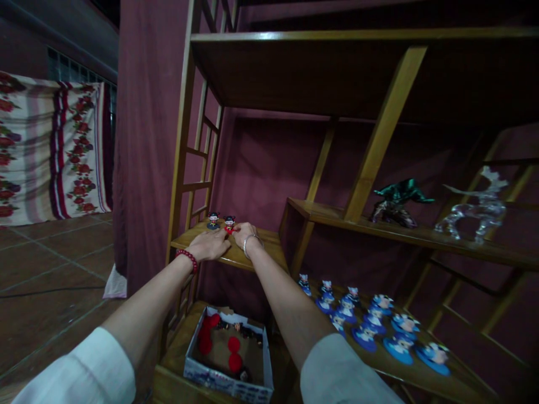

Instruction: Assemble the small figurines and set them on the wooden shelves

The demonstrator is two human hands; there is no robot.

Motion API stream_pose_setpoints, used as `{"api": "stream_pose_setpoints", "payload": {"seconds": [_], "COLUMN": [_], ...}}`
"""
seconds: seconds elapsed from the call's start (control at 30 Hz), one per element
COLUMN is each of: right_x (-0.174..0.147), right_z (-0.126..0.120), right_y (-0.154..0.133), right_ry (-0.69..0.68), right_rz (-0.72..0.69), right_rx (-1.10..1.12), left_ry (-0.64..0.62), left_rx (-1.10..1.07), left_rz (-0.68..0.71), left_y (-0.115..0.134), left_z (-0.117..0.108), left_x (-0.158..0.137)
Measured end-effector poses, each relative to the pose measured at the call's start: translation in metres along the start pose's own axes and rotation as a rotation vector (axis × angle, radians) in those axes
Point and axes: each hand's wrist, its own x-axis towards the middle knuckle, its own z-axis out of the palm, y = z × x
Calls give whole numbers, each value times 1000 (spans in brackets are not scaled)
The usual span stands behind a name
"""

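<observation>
Both of my hands meet at a small doll figurine (229, 222) with black hair and a red base, upright on a wooden shelf (269, 247). My right hand (245, 233), a silver bangle at its wrist, has its fingers closed on the figurine's right side. My left hand (209, 245), wearing a red bead bracelet, reaches palm down to the left front of the red base, its fingertips together against it. Just left stands a similar figurine (214, 220) on a dark base, apart from my fingers.
Below, an open cardboard box (229, 387) holds red discs and several dark figurines. Blue-based figurines (374, 320) stand in rows on the lower right shelf. A green-and-dark ornament (402, 202) and a clear deer figure (475, 210) occupy the shelf above. A wooden upright (182, 157) borders the left.
</observation>
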Motion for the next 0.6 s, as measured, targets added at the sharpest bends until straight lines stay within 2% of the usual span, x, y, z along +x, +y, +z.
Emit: {"api": "stream_pose_setpoints", "payload": {"seconds": [0.27, 0.43, 0.6], "right_x": [-3, 1, 10], "right_z": [-3, 1, 6], "right_y": [-4, -2, 0], "right_ry": [-1, 67, -7], "right_rz": [-43, -91, -115], "right_rx": [-70, -28, 46], "left_ry": [-7, -8, -12], "left_rx": [-12, -17, -15], "left_rz": [2, 3, 7], "left_y": [-1, 1, 2], "left_z": [1, -2, -3], "left_x": [1, -1, -1]}}
